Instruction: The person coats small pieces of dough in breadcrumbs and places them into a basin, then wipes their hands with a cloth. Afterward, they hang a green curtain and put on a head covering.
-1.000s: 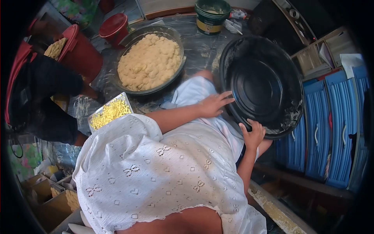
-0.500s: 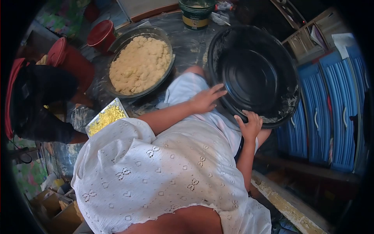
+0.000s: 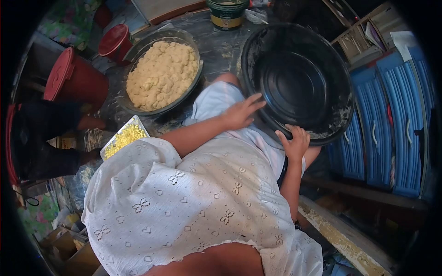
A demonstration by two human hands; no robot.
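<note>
A large black plastic basin (image 3: 294,87) is tilted toward me, its inside bare but for pale dough smears along the near-right rim. My right hand (image 3: 297,143) grips its near rim, fingers over the edge and thumb apart. My left hand (image 3: 241,112) has its fingers stretched out, the fingertips right at the basin's left rim, above the light cloth (image 3: 216,103) over my leg. Left of it stands a wide dark basin (image 3: 201,73) filled with crumbly yellowish dough (image 3: 161,76). By my left elbow lies a white tray (image 3: 136,118) of small yellow pieces (image 3: 124,140).
Red lidded buckets (image 3: 78,78) stand at the left, near a person's dark-clothed legs (image 3: 43,138). A green tub (image 3: 228,16) sits at the back. Blue slatted panels (image 3: 400,119) with handles line the right, above a wooden beam (image 3: 340,234).
The view has shifted slightly. Both hands keep nearly the same places at the black basin. The other person's legs at the left have moved a little lower in view.
</note>
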